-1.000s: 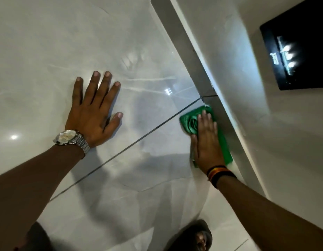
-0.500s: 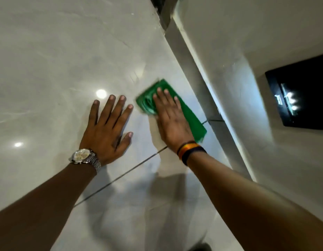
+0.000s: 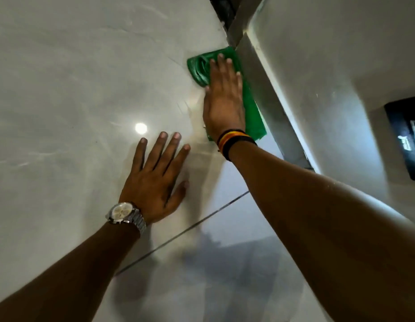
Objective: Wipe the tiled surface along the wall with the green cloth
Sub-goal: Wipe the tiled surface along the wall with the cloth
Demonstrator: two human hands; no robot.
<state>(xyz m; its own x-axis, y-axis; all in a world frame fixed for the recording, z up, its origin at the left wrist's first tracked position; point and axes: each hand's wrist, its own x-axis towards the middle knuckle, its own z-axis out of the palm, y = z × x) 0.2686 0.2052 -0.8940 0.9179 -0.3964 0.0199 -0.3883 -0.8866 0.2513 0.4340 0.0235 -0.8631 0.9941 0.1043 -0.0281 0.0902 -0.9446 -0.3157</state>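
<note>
Fingers of the right hand [image 3: 224, 98] lie flat and extended, pressing the green cloth [image 3: 200, 68] onto the tiled surface [image 3: 74, 77]. Cloth has advanced from centre to 1 o'clock, against the wall [image 3: 318, 54]. Left hand [image 3: 153, 182] stays splayed, bracing. Edge pass is underway.

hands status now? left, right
Left hand: open, flat on the tiles, holding nothing.
Right hand: open, flat, pressing the green cloth beside the wall.

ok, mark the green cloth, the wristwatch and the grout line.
green cloth [image 3: 198, 68]: head view, bunched end beyond the fingertips.
wristwatch [image 3: 121, 212]: head view, dial face.
grout line [image 3: 178, 233]: head view, mid-seam between tiles.
</note>
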